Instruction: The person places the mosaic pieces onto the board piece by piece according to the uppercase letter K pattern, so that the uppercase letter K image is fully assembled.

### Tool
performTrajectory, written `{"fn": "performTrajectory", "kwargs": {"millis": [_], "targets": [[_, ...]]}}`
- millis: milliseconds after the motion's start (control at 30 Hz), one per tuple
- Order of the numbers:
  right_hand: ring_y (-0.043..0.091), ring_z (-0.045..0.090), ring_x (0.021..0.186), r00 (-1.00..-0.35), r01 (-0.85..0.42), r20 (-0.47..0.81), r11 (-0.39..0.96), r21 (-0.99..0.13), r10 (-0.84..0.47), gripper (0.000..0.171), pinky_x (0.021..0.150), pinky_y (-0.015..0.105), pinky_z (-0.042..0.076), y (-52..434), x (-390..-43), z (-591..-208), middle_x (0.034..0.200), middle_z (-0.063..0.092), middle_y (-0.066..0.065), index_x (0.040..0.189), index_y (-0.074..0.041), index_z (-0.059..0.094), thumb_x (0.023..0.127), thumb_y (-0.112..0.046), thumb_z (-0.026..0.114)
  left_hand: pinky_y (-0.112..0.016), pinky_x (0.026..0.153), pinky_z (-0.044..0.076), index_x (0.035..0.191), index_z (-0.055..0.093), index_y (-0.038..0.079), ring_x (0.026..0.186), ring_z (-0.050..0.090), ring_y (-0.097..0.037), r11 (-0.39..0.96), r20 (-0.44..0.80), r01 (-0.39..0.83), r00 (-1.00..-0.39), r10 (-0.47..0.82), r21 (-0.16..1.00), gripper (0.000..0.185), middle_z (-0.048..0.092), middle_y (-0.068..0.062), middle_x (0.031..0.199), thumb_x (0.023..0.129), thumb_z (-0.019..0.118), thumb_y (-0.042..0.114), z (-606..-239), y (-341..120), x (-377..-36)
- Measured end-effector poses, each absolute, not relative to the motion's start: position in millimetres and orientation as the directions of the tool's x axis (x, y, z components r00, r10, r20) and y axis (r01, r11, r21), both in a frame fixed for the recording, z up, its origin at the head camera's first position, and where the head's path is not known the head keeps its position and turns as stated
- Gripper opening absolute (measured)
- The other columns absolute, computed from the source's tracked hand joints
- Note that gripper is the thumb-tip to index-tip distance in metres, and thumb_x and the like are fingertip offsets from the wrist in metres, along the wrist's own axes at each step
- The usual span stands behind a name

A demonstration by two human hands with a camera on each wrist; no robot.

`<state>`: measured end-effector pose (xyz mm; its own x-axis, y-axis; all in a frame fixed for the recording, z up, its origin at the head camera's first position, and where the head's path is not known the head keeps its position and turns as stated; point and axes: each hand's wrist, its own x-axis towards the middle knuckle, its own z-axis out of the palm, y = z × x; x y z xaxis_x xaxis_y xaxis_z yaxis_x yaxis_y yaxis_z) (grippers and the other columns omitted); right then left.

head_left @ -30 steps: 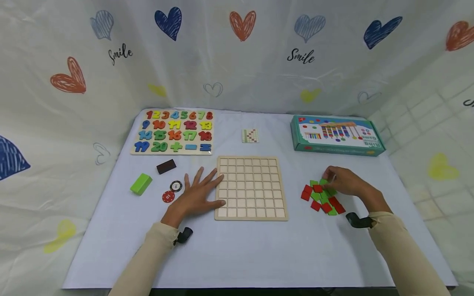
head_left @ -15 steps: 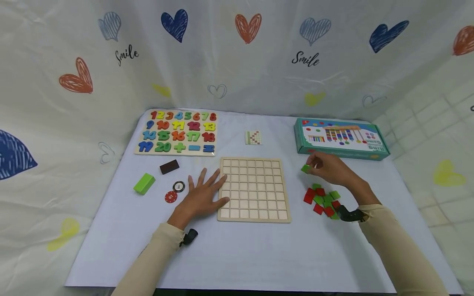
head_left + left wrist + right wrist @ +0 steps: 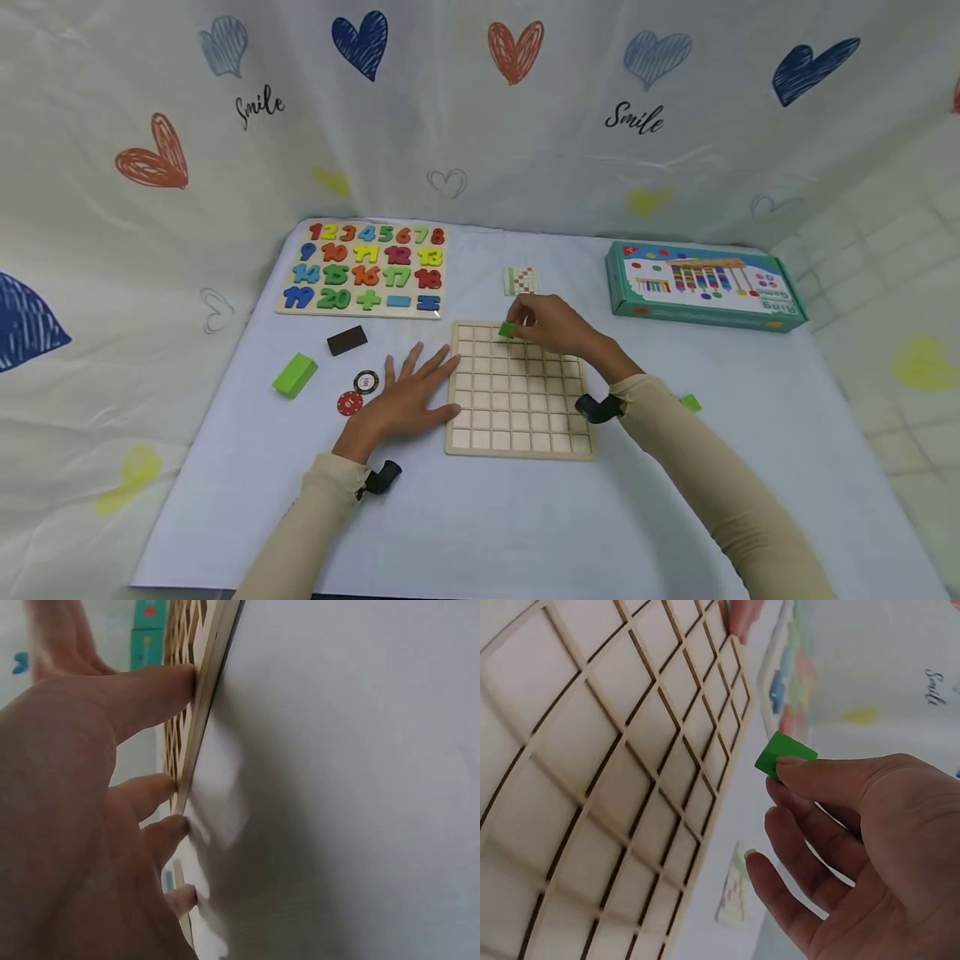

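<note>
A wooden grid board [image 3: 517,417] [image 3: 592,787] lies at the middle of the white table. My right hand [image 3: 543,323] pinches a green square tile [image 3: 507,330] [image 3: 776,756] just above the board's far row. My left hand [image 3: 401,392] lies flat on the table, fingers spread, with its fingertips [image 3: 176,686] pressed against the board's left edge [image 3: 202,727]. Of the pile of tiles at the right, only one green tile [image 3: 690,403] shows past my right sleeve.
A number puzzle board [image 3: 367,268] sits at the back left, a teal game box [image 3: 705,287] at the back right, a small pattern card [image 3: 521,280] behind the grid. A green block [image 3: 294,374], a dark block [image 3: 347,340] and two chips [image 3: 358,392] lie left.
My right hand lifted a green tile from the pile at the right and carried it left, over the far row of the grid board. The left hand stayed put.
</note>
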<state>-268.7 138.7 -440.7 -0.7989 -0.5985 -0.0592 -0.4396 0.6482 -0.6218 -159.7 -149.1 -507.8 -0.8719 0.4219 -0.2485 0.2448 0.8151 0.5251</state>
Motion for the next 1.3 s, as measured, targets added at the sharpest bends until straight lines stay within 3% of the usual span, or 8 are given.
{"fn": "performTrajectory", "kwargs": {"millis": [300,667,900,1133,1300], "targets": [[0.024,0.069,0.097,-0.786,-0.455,-0.057,0.638,-0.621,-0.616,0.014,0.086,0.043,0.057,104.5,-287.6,-470.6,0.106,0.074,0.009,0.112,-0.005,0.07,0.099,-0.011,0.075,-0.073,0.121,-0.016,0.172,0.014,0.022,0.165,-0.014,-0.033,0.816,-0.257,0.222,-0.876,0.407,0.534,0.091,0.004,0.004,0.18,0.102,0.064,0.052,-505.7,-148.8,-163.0],[0.023,0.069,0.097,-0.849,-0.361,-0.068,0.67,-0.648,-0.524,0.014,0.086,0.043,0.057,106.4,-285.4,-484.1,0.107,0.073,0.007,0.11,-0.009,0.074,0.1,-0.018,0.076,-0.074,0.121,-0.016,0.173,0.012,0.021,0.164,-0.014,-0.035,0.812,-0.254,0.238,-0.87,0.422,0.532,0.092,0.003,0.003,0.18,0.102,0.064,0.051,-505.9,-142.9,-164.9],[0.022,0.065,0.098,-0.846,-0.374,-0.062,0.671,-0.64,-0.53,0.013,0.085,0.042,0.056,103.0,-278.4,-490.2,0.111,0.068,0.007,0.11,-0.011,0.076,0.104,-0.021,0.07,-0.075,0.121,-0.014,0.173,0.013,0.022,0.165,-0.012,-0.035,0.83,-0.261,0.229,-0.877,0.402,0.509,0.093,0.005,0.003,0.18,0.101,0.065,0.051,-507.1,-145.0,-160.3],[0.025,0.066,0.098,-0.852,-0.364,-0.024,0.624,-0.692,-0.523,0.017,0.082,0.044,0.057,124.6,-266.9,-475.9,0.117,0.069,0.011,0.116,-0.006,0.072,0.104,-0.018,0.07,-0.074,0.121,-0.013,0.173,0.014,0.022,0.165,-0.011,-0.036,0.82,-0.252,0.235,-0.876,0.411,0.522,0.092,0.005,0.002,0.18,0.102,0.065,0.051,-506.3,-142.9,-158.5],[0.03,0.065,0.104,-0.856,-0.376,-0.019,0.647,-0.664,-0.517,0.018,0.084,0.046,0.056,157.9,-263.6,-458.3,0.121,0.069,0.013,0.118,-0.005,0.07,0.104,-0.017,0.07,-0.074,0.122,-0.012,0.173,0.014,0.022,0.165,-0.01,-0.037,0.821,-0.248,0.217,-0.885,0.394,0.528,0.092,0.006,0.001,0.18,0.101,0.066,0.049,-504.1,-144.0,-158.0]]}}
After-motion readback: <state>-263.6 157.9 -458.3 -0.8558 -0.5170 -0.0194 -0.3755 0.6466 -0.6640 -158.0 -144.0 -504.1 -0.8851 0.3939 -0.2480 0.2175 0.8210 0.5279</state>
